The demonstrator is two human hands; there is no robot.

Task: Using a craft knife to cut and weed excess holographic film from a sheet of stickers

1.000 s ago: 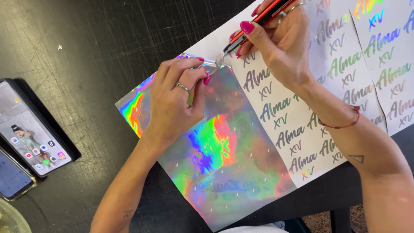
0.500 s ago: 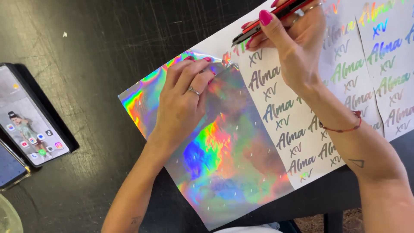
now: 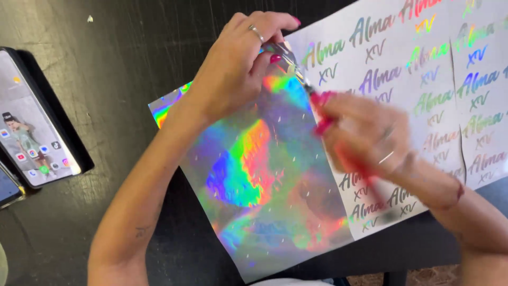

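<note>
Since the earlier frame, right hand (image 3: 370,135) has dropped onto the white sheet (image 3: 423,79), blurred, gripping a red tool (image 3: 365,175). Left hand (image 3: 235,69) pinches the shiny film's (image 3: 254,175) upper corner, nearer it; film extends diagonally down-right below that hand.

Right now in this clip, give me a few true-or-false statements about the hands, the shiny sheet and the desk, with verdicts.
1. The left hand pinches the top edge of the holographic film. True.
2. The right hand rests flat and sharp in view. False: it is motion-blurred, holding a red tool.
3. A lit phone lies at the left on the black table. True.
4. The white lettered sheet lies left of the film. False: it lies to the right.
</note>
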